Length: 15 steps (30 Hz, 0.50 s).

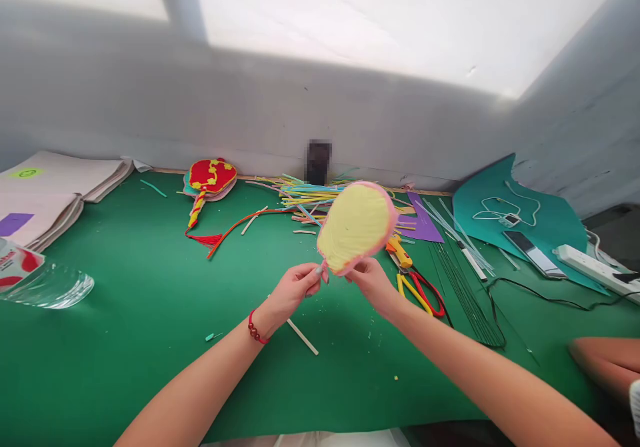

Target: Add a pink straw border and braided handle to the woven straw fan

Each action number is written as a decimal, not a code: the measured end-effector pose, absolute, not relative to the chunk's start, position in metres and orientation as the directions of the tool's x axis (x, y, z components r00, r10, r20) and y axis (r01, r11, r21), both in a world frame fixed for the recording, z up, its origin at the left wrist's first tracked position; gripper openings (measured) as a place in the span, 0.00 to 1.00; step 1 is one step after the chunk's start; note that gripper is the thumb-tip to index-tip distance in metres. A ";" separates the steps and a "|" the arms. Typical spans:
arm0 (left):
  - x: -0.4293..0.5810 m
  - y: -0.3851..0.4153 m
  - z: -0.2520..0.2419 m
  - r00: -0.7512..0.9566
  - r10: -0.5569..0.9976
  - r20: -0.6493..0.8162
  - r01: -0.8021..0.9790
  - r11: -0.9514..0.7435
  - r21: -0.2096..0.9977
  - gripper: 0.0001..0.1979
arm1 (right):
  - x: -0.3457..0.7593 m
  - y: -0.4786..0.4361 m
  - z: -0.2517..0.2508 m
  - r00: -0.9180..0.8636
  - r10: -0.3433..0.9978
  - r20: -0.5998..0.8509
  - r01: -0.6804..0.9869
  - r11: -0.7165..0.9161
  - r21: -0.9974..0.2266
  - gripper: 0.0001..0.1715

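Note:
A yellow fan-shaped craft piece with a pink rim [357, 227] is held up over the table, its yellow face toward me. My left hand [299, 285] pinches its narrow lower end. My right hand [371, 283] grips the lower right edge, some of its fingers hidden behind the piece. Behind the piece lies a heap of coloured strips [300, 197]. Just right of my right hand are a yellow-orange glue gun [399, 252] and pliers with yellow and red handles [419, 293]. A pale strip [302, 337] rests below my left hand.
A red and yellow fan [213, 177] with a red tassel lies back left. Paper stacks [55, 177] and a clear bottle [55, 285] are at left. Thin wires [465, 297], a phone [534, 253], a power strip [597, 270] and another person's arm [607, 360] are at right.

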State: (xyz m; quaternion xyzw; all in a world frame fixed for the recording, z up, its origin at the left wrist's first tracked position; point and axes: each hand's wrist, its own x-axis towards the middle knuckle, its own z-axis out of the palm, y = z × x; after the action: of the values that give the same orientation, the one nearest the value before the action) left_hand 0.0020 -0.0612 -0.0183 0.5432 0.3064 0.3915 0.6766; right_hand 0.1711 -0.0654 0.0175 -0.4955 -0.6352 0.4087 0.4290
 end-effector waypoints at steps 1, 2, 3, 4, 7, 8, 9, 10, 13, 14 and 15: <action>0.004 -0.061 -0.019 0.467 0.884 0.008 -0.216 0.105 0.971 0.20 | 0.170 -0.071 0.012 -0.124 0.979 0.164 0.296 0.195 -0.935 0.21; 0.005 -0.061 -0.019 0.429 0.903 0.001 -0.227 0.106 0.968 0.20 | 0.169 -0.076 0.007 -0.102 0.972 0.214 0.342 0.236 -0.910 0.19; 0.007 -0.061 -0.020 0.398 0.917 -0.009 -0.226 0.108 0.968 0.20 | 0.168 -0.081 0.003 -0.083 0.953 0.290 0.415 0.298 -0.860 0.17; 0.008 -0.060 -0.020 0.373 0.927 -0.023 -0.214 0.110 0.971 0.20 | 0.166 -0.085 0.000 -0.085 0.918 0.387 0.507 0.374 -0.777 0.15; 0.010 -0.059 -0.020 0.333 0.941 -0.054 -0.154 0.111 0.982 0.21 | 0.162 -0.090 -0.005 -0.247 0.734 0.633 0.754 0.555 -0.350 0.14; 0.011 -0.059 -0.020 0.325 0.944 -0.057 -0.133 0.105 0.986 0.21 | 0.161 -0.090 -0.006 -0.323 0.676 0.662 0.798 0.571 -0.194 0.14; 0.011 -0.058 -0.021 0.317 0.947 -0.058 -0.111 0.098 0.989 0.21 | 0.160 -0.090 -0.006 -0.388 0.635 0.668 0.823 0.564 -0.058 0.15; 0.011 -0.058 -0.021 0.313 0.948 -0.058 -0.085 0.089 0.992 0.21 | 0.159 -0.090 -0.006 -0.439 0.610 0.660 0.835 0.548 0.050 0.15; 0.011 -0.057 -0.024 0.313 0.949 -0.047 0.055 0.032 0.998 0.19 | 0.157 -0.089 -0.004 -0.531 0.585 0.613 0.830 0.504 0.238 0.16; 0.010 -0.058 -0.025 0.318 0.947 -0.032 0.120 -0.006 0.993 0.19 | 0.156 -0.089 -0.002 -0.554 0.585 0.592 0.822 0.498 0.277 0.16; 0.010 -0.058 -0.025 0.326 0.945 -0.009 0.192 -0.056 0.980 0.18 | 0.156 -0.089 -0.001 -0.578 0.590 0.564 0.810 0.499 0.308 0.16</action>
State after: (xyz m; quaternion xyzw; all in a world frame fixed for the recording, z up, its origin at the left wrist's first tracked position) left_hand 0.0099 -0.0581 -0.0251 0.6288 0.4520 0.3643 0.5173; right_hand 0.1564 -0.0889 -0.0010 -0.4152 -0.8430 -0.2797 0.1966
